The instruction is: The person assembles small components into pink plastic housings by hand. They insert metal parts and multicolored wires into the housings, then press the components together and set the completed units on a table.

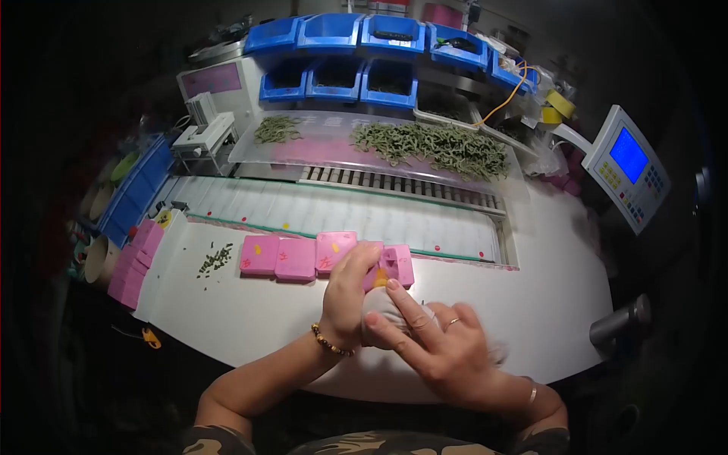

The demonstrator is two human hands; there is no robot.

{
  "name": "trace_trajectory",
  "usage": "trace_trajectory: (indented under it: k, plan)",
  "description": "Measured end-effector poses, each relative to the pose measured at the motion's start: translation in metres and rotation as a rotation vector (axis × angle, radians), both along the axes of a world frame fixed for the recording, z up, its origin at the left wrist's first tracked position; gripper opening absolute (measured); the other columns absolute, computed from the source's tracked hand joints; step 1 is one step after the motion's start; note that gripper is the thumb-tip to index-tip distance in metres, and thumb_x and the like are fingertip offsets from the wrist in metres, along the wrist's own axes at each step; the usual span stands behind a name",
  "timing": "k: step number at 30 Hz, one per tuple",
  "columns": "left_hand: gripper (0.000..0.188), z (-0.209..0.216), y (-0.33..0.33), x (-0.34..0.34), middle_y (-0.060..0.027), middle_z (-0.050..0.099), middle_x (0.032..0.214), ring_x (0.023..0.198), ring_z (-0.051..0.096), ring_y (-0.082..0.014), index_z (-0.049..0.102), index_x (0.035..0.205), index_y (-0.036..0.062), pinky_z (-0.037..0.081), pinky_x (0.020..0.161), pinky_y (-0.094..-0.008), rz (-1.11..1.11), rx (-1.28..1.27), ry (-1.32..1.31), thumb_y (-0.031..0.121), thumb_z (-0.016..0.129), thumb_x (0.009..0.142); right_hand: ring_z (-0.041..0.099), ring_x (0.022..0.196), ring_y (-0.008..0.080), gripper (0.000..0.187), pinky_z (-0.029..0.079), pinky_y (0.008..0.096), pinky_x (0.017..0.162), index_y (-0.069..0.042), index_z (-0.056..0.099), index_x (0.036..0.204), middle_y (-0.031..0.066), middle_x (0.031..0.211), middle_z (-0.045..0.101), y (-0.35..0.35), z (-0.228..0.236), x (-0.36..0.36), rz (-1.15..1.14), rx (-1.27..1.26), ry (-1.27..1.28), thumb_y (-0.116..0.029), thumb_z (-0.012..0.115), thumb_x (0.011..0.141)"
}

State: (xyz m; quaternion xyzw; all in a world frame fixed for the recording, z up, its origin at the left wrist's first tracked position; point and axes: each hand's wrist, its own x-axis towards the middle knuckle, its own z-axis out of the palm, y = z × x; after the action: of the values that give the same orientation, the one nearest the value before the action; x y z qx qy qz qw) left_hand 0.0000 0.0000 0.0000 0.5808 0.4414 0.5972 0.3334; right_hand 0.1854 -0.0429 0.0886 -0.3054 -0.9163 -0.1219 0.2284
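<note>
My left hand (346, 292), with a beaded bracelet at the wrist, is closed around a pink block (390, 259) that has a dark notch and a yellow patch. My right hand (451, 353), wearing a ring, grips a pale, wadded cloth (381, 309). Its index fingertip reaches the yellow patch, and its other fingers are curled. The cloth lies between both hands, and a blurred end shows by the right wrist. Just beyond the left hand, a row of pink blocks (294, 259) with red and yellow marks rests on the white table. My palms hide part of the held block.
A heap of small green pieces (216, 260) lies left of the row. Behind is a pale conveyor (364, 225), then a tray of dried green leaves (436, 148) and blue bins (330, 34). A keypad screen (628, 159) stands right, above a metal cylinder (620, 322). More pink blocks (135, 265) stand left.
</note>
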Motion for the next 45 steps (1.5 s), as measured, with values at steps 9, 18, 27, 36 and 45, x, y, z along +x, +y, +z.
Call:
trace_trajectory:
  k: [9,18,27,36,45]
  plan:
    - [0.050,0.022,-0.001,0.015,-0.0088,0.054,0.062,0.050,0.056,-0.0190,0.053,0.088,0.0030,0.049,0.051,-0.0303,-0.038,-0.388,-0.815,0.048,0.038,0.104,0.063,0.081,0.0142,0.043,0.040,0.0277,0.072,-0.018,0.070,0.122,0.0085,0.128,0.066,0.010,0.036,0.017,-0.128,0.072,0.151,-0.014,0.063,0.079]
    - [0.046,0.020,-0.017,0.009,-0.0090,0.054,0.064,0.057,0.056,-0.0193,0.054,0.090,0.0044,0.048,0.058,-0.0308,-0.031,-0.379,-0.806,0.047,0.040,0.103,0.058,0.073,0.0150,0.051,0.041,0.0306,0.073,-0.022,0.062,0.132,0.0087,0.134,0.061,-0.004,-0.007,0.012,0.031,-0.106,-0.211,-0.014,0.060,0.082]
    - [0.032,0.023,-0.005,-0.005,-0.0052,0.057,0.076,0.063,0.058,-0.0144,0.052,0.096,0.0083,0.051,0.055,-0.0318,0.028,-0.396,-0.843,0.040,0.052,0.100,0.062,0.077,0.0193,0.053,0.041,0.0353,0.078,-0.019,0.060,0.131,0.0104,0.133,0.061,0.025,-0.008,0.068,-0.327,-0.123,-0.247,-0.008,0.060,0.080]
    - [0.037,0.020,-0.016,0.002,-0.0042,0.049,0.093,0.077,0.052,-0.0077,0.044,0.108,0.0046,0.046,0.072,-0.0217,-0.124,-0.106,-0.616,0.028,0.068,0.094,0.064,0.083,0.0282,0.047,0.042,0.0373,0.082,-0.009,0.060,0.128,0.0125,0.121,0.065,0.032,-0.012,0.073,-0.379,-0.134,-0.090,-0.007,0.068,0.082]
    - [0.058,0.022,-0.023,0.017,-0.0101,0.053,0.094,0.084,0.053,-0.0200,0.049,0.107,0.0025,0.047,0.075,-0.0320,0.015,0.467,-0.041,0.051,0.072,0.086,0.062,0.086,0.0072,0.030,0.049,0.0221,0.076,-0.001,0.059,0.121,0.0029,0.097,0.067,0.022,-0.019,-0.002,0.211,-1.899,1.002,-0.017,0.065,0.096]
